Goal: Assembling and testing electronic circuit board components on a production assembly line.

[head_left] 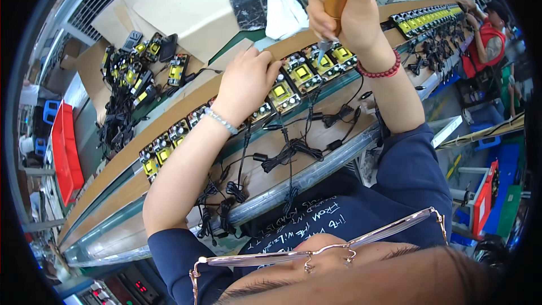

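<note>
My right hand (353, 14) is wrapped round an amber dispensing syringe (335, 1). Its thin, pale blue tip points down at a circuit board (324, 62) with a yellow transformer. To the left, my left hand (248, 76) has its fingers curled over the row, closed at the far edge of another circuit board (283, 95); the fingertips are partly hidden. The boards stand side by side in a long row along the bench, with black cables (291, 155) trailing from them toward me.
A heap of wired boards (132, 73) lies on cardboard (175, 5) at the far left. Beyond the row is a white cloth (288, 8). More boards (429, 20) continue to the right, where a person in a red vest (490, 48) works. A red bin (66, 152) is at left.
</note>
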Demonstrator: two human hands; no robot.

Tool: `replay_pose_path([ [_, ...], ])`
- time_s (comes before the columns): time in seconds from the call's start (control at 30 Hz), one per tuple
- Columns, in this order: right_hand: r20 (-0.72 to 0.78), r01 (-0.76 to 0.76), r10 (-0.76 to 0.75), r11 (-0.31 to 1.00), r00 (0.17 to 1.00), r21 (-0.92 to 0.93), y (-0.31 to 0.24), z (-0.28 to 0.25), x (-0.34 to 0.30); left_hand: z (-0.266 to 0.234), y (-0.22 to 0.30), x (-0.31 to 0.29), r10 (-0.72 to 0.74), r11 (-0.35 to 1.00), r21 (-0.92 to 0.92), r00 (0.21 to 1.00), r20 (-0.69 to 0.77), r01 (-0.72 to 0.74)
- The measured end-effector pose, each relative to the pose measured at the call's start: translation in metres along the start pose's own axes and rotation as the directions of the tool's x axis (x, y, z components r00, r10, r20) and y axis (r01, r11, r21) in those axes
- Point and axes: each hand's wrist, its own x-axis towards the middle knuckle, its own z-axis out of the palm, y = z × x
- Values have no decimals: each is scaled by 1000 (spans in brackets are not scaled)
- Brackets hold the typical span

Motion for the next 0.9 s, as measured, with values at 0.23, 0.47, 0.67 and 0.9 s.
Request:
replay_pose_path([
  [0.23,-257,-16,-104,904,961,-427,-7,37,-1,-73,-4,-39,-287,955,-84,958,-16,284],
  [0.47,-296,-12,-175,844,939,-537,-24,20,-12,-122,-122,-200,-671,597,-614,741,-28,517],
  [0.67,-323,35,-257,827,911,-561,-29,9,1,-93,-116,-195,-754,209,-947,657,2,244],
  [0.9,-267,159,-395,771,879,-616,-20,-11,11,-74,-106,-183,-691,270,-930,723,-6,250],
])
